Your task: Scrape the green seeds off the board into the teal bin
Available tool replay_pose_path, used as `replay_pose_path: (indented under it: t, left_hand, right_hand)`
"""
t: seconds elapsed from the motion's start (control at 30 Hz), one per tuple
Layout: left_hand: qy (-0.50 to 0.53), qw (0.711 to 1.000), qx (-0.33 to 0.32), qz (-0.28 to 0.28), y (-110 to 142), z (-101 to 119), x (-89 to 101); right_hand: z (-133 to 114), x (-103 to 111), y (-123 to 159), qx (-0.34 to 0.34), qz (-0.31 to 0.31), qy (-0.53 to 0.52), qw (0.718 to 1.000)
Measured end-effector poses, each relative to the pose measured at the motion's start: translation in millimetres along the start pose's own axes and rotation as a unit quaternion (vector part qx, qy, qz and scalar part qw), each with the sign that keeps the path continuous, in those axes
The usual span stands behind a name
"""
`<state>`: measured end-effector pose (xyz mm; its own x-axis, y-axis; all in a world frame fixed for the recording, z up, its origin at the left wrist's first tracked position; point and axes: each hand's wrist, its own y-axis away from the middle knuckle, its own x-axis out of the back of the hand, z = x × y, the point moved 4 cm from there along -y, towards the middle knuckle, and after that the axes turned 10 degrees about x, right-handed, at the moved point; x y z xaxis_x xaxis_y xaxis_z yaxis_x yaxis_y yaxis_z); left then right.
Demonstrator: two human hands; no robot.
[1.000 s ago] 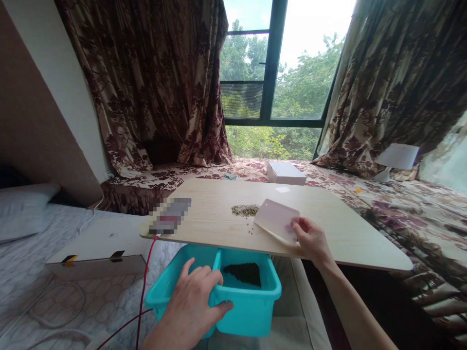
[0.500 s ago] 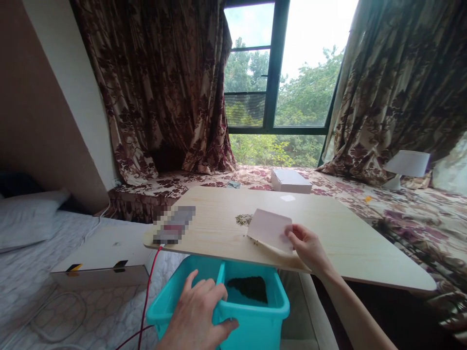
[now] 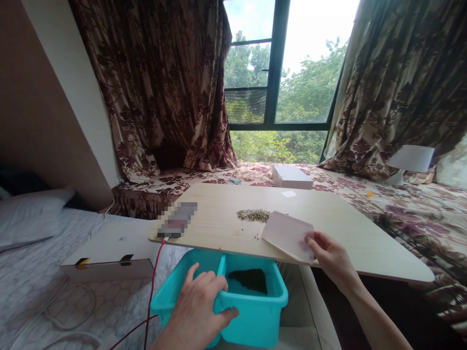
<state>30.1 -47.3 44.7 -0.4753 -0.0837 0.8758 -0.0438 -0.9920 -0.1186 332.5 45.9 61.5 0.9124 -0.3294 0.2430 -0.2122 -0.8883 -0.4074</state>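
Note:
My right hand (image 3: 330, 253) pinches the right edge of a pale, flexible plastic scraper (image 3: 288, 233), tilted over the light wooden tabletop (image 3: 350, 228). Left of the scraper lies a flat patch of small greenish-brown seeds (image 3: 252, 215), with a few strays nearer the front edge. Below that edge is a turquoise bin (image 3: 251, 323) with two compartments. My left hand (image 3: 204, 296) grips the bin's near rim around the divider, thumb to the right. Dark green grains (image 3: 250, 280) lie in the right compartment. The left compartment's floor is partly hidden by my hand.
A blurred-out device (image 3: 178, 221) with a red cable (image 3: 151, 287) sits at the tabletop's left end. A white box (image 3: 109, 250) lies on the bed at left. Another white box (image 3: 292, 176) and a lamp (image 3: 410, 160) stand on the window ledge.
My right hand and the scraper have moved right, uncovering more of the seed patch. My left hand stays on the bin rim. The view has shifted slightly.

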Motion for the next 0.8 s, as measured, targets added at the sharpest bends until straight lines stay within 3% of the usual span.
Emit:
replay_pose_path:
  t: [0.1, 0.23, 0.47, 0.63, 0.8]
  left_hand:
    - [-0.008, 1.0, -0.001, -0.001, 0.2, -4.1, 2.9]
    - [-0.034, 0.999, 0.01, 0.0, -0.3, -15.1, 9.0]
    - [-0.037, 0.999, 0.015, 0.023, 0.6, -27.9, 14.8]
    - [-0.02, 1.0, 0.014, 0.019, -0.5, -30.8, 13.9]
    - [-0.018, 0.999, 0.018, 0.023, -0.2, -33.7, 16.0]
  right_hand:
    - [-1.7, -2.9, -6.2, 0.009, 0.026, 0.005, 1.0]
    - [-4.7, -18.3, -8.9, 0.012, 0.012, -0.008, 1.0]
    - [-10.6, -55.3, 8.6, -0.002, -0.1, -0.062, 0.993]
    - [-11.7, -61.8, -13.9, 0.032, -0.032, -0.038, 0.998]
    - [-1.9, -79.1, -29.2, 0.048, -0.044, 0.015, 0.998]
